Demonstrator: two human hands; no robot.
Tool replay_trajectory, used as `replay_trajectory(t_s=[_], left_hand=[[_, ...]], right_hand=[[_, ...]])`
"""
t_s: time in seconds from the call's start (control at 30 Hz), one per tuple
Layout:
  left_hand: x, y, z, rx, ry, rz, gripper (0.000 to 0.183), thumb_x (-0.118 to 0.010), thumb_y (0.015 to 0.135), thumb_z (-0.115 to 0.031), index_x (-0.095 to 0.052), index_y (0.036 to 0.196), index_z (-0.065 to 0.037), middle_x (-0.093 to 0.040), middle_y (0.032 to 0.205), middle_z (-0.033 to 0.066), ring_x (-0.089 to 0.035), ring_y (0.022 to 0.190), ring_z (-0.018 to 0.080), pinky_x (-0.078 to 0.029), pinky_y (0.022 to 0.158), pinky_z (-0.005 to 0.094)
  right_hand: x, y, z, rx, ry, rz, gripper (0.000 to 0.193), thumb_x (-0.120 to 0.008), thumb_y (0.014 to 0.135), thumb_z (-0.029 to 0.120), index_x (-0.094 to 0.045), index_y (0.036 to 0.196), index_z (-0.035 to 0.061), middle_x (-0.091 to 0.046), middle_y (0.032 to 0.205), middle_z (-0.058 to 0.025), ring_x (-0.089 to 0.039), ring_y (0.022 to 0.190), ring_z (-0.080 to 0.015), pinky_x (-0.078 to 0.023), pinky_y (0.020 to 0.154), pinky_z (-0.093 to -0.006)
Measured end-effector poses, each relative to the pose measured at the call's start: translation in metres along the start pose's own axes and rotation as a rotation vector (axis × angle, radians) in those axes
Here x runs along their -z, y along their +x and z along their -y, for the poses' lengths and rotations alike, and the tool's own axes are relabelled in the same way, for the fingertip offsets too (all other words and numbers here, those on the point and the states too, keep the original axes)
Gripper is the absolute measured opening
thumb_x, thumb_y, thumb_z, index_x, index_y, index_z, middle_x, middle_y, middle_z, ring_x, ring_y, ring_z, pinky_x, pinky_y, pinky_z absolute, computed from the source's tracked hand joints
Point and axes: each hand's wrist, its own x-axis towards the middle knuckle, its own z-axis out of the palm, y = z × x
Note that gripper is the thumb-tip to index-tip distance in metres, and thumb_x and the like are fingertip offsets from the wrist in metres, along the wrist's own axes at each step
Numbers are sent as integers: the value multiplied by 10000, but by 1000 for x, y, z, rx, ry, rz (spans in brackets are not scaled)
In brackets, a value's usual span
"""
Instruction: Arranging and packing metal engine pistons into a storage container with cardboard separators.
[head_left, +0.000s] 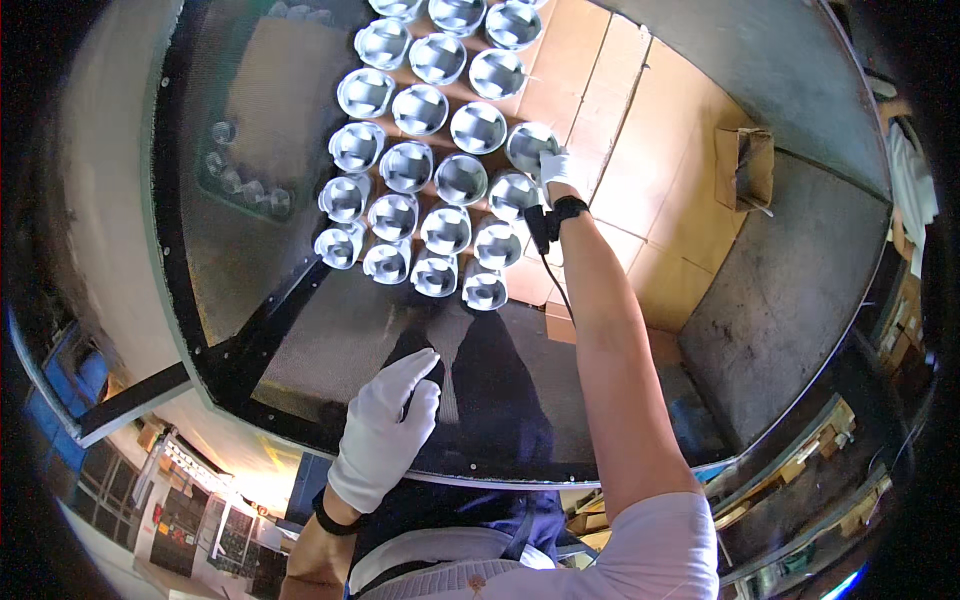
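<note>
Shiny round metal pistons [461, 180] stand in several rows, tops up, on brown cardboard. My right hand [556, 170], in a white glove, reaches far forward to the piston [530, 147] at the right end of one row. Its fingers close on that piston's right side, partly hidden behind the wrist and the piston. Close to my body, over the dark table edge, my left hand [385, 430] is also white-gloved. Its fingers stretch forward, the thumb stands a little apart, and nothing shows in it.
Cardboard sheets [640, 150] cover the surface right of the pistons. A small open cardboard box [745, 170] sits at the right. A dark-framed panel [250, 120] with reflections rises on the left. A cable [556, 278] hangs from my right wristband.
</note>
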Motion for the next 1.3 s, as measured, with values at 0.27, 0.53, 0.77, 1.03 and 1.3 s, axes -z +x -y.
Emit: replay_trajectory(t_s=[0.27, 0.53, 0.77, 1.03, 1.3], left_hand=[[20, -43, -40, -13, 114, -31, 297, -609, 875, -75, -625, 1164, -13, -656, 1121, 192, -663, 987, 299, -519, 832, 335], [62, -109, -80, -242, 166, 60, 281, -612, 866, -93, -646, 1138, -33, -676, 1057, 180, -672, 895, 327, -536, 804, 372], [94, -147, -78, -760, 597, 252, 301, -586, 887, -163, -613, 1165, -51, -639, 1118, 153, -635, 927, 331, -516, 816, 412], [57, -212, -93, -920, 496, 947, 279, -586, 907, -164, -637, 1143, -22, -662, 1097, 157, -624, 997, 305, -487, 879, 379], [-53, -326, -72, -1084, 901, 1499, 297, -574, 918, -187, -643, 1160, -28, -666, 1107, 172, -653, 1004, 277, -494, 877, 339]], right_hand=[[125, -79, 50, -134, 160, 667, 364, -569, 926, 318, -597, 1034, -29, -700, 858, -142, -655, 643, -211, -534, 562, -322], [336, -309, 50, -113, 469, 359, 376, -545, 941, 293, -576, 1190, 12, -667, 866, -127, -592, 565, -177, -489, 496, -299], [367, -548, -7, -170, 681, -129, 353, -558, 971, 273, -562, 1253, 60, -676, 878, -65, -573, 517, -112, -470, 466, -237], [231, -832, -50, -455, 965, -526, 363, -594, 926, 274, -595, 1202, 39, -653, 986, -80, -634, 745, -168, -526, 626, -295], [60, -1056, -35, -1003, 1060, -943, 370, -584, 920, 296, -606, 1186, 39, -668, 882, -81, -616, 604, -143, -496, 561, -293]])
